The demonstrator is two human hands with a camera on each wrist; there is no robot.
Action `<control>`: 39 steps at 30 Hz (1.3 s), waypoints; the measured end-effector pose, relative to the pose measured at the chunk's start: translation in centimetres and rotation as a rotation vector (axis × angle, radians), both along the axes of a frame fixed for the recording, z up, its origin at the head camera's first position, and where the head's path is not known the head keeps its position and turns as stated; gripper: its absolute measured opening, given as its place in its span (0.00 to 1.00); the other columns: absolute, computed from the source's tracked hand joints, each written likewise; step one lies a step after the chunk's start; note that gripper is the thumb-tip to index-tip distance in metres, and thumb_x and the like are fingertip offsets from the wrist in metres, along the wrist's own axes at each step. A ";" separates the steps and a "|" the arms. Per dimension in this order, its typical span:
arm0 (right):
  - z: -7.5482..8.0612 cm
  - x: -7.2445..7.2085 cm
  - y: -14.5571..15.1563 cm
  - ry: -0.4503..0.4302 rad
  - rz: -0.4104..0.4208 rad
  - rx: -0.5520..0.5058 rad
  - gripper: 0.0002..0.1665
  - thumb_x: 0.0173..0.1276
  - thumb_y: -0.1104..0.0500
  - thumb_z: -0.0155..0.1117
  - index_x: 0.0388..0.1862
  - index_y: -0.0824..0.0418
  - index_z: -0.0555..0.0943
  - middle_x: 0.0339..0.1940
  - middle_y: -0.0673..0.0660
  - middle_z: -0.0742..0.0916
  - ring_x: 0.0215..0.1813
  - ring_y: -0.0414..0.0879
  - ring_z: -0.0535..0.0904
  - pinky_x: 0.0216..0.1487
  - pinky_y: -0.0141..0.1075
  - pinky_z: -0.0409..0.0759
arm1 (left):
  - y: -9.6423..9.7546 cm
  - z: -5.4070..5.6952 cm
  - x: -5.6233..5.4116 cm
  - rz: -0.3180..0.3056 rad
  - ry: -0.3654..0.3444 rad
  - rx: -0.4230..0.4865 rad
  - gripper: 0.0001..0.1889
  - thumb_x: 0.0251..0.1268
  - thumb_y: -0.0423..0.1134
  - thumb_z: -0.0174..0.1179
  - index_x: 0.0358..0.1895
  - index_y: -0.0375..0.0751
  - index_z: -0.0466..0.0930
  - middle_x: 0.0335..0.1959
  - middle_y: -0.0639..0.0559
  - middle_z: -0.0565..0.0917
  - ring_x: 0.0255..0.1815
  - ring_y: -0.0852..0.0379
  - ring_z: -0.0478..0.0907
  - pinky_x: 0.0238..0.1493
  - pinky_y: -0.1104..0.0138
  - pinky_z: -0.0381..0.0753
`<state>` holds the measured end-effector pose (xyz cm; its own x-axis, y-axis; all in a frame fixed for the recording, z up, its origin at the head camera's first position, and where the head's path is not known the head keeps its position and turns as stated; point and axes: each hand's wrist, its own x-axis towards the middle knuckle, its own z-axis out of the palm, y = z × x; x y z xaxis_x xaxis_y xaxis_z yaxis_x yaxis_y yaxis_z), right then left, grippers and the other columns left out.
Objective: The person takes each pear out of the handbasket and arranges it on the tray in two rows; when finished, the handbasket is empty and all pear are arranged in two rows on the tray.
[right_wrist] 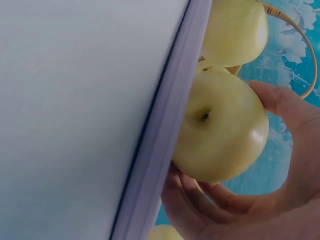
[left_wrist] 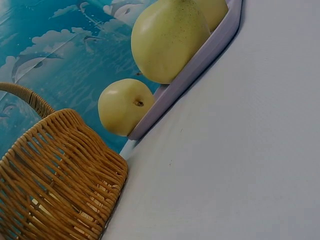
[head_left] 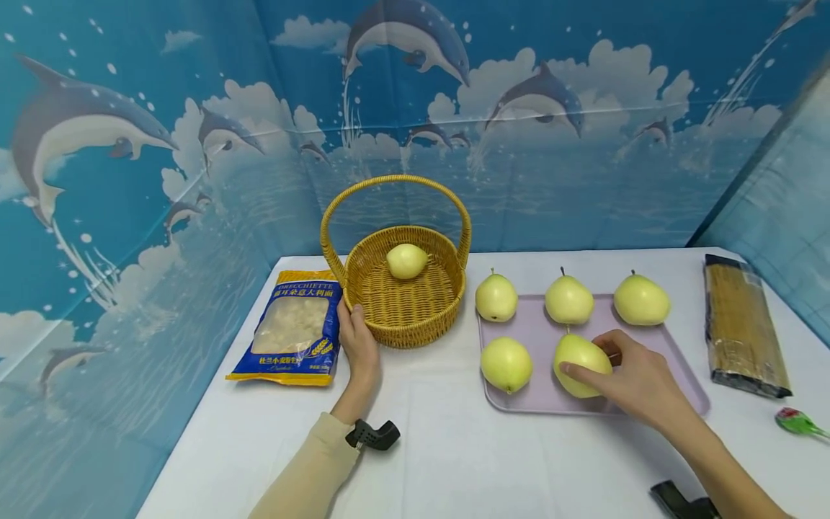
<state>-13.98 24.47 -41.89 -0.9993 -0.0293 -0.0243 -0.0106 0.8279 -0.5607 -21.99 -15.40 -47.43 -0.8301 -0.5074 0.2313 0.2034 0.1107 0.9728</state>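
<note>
My right hand [head_left: 638, 375] holds a pale yellow-green pear [head_left: 580, 364] at the front of the lilac tray [head_left: 545, 404], thumb on one side and fingers on the other. The right wrist view shows this pear [right_wrist: 225, 125] between thumb and curled fingers, close by the tray's edge. Several other pears, among them one at the front left [head_left: 506, 365], sit on the tray. Against the lower left side of a wicker basket [head_left: 415, 335] rests my left hand [head_left: 359, 346], its fingers fairly straight. One pear [head_left: 406, 261] lies inside the basket.
A blue and yellow bag of orecchiette pasta [head_left: 292, 328] lies left of the basket, beside my left hand. Right of the tray are a long clear packet with brown contents [head_left: 742, 324] and a red-and-green flower bud [head_left: 797, 421]. A dolphin-print curtain [head_left: 402, 173] stands behind the white table.
</note>
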 end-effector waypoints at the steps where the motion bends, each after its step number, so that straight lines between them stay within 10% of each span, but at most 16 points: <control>1: 0.0 -0.1 0.0 0.005 -0.006 0.004 0.50 0.64 0.29 0.72 0.61 0.71 0.78 0.49 0.70 0.87 0.50 0.61 0.83 0.40 0.44 0.80 | 0.0 0.0 0.0 0.000 0.000 0.003 0.27 0.84 0.44 0.41 0.81 0.50 0.63 0.79 0.49 0.71 0.79 0.54 0.67 0.82 0.57 0.64; 22: -0.2 0.3 0.8 0.024 0.110 -0.040 0.47 0.71 0.38 0.70 0.75 0.69 0.70 0.69 0.75 0.78 0.63 0.77 0.78 0.59 0.68 0.81 | -0.1 0.0 0.0 -0.008 0.014 -0.001 0.27 0.84 0.44 0.41 0.82 0.51 0.62 0.80 0.51 0.70 0.80 0.55 0.65 0.83 0.58 0.61; 39: -0.7 0.3 0.9 0.091 0.028 -0.023 0.47 0.66 0.36 0.74 0.70 0.70 0.75 0.60 0.72 0.85 0.56 0.67 0.84 0.49 0.55 0.83 | -0.1 0.0 -0.2 -0.036 0.014 0.027 0.27 0.86 0.44 0.40 0.83 0.50 0.59 0.81 0.48 0.68 0.82 0.51 0.63 0.85 0.56 0.59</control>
